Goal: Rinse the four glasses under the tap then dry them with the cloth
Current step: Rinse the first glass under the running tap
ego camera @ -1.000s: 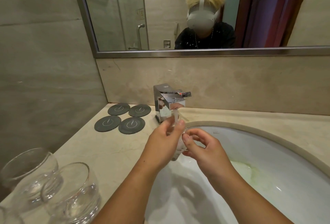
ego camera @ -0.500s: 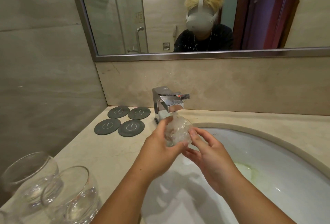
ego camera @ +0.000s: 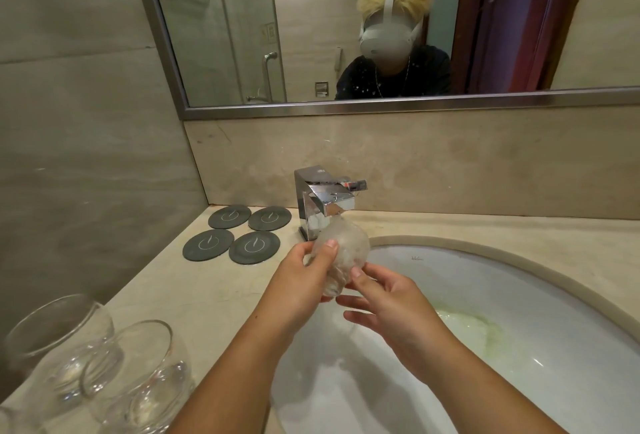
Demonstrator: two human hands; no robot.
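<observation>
Bathroom with stone-tiled walls and a framed mirror (ego camera: 311, 35) above a beige marble worktop (ego camera: 214, 295) carrying a white inset sink (ego camera: 519, 295). A chrome tap (ego camera: 325, 198) stands at the rear edge. Four dark coasters (ego camera: 254, 246) lie at the rear left corner. Two clear stemless glasses (ego camera: 59, 340) stand at the near left corner. The rinsed glass (ego camera: 343, 246) is tilted over the sink's left rim, just below the spout, its wall clouded with water. The left hand (ego camera: 301, 284) grips it, fingers curled behind and thumb (ego camera: 329, 250) on its front. The right hand (ego camera: 391, 309) touches its lower side with the thumb tip, the other fingers spread, nearly straight, beneath.
</observation>
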